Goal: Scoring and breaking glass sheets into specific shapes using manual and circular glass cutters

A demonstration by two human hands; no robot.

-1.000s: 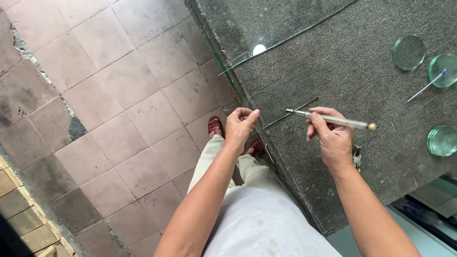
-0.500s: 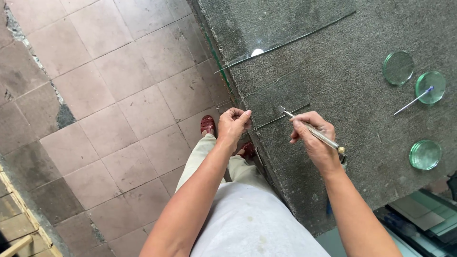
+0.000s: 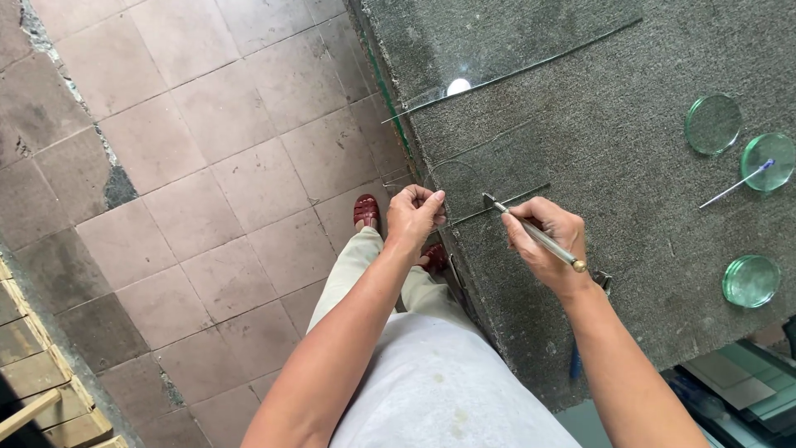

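Observation:
My left hand (image 3: 416,215) pinches the edge of a small clear glass piece (image 3: 464,187) that lies at the near edge of the grey carpeted table (image 3: 597,166). My right hand (image 3: 547,239) grips a slim metal glass cutter (image 3: 532,234), its tip resting on the glass just right of my left fingers. A larger clear glass sheet (image 3: 464,50) lies further up the table, overhanging its edge.
Three round green-tinted glass discs (image 3: 713,123) (image 3: 769,161) (image 3: 751,280) lie on the table's right side, one with a thin pen-like rod (image 3: 736,184) across it. Tiled floor (image 3: 191,174) lies to the left, wooden pallet slats (image 3: 37,382) at bottom left. My red sandals (image 3: 366,209) show below.
My right hand has swung the cutter from lying level, tip pointing right, to tip down on the glass near my left hand. The view has shifted slightly.

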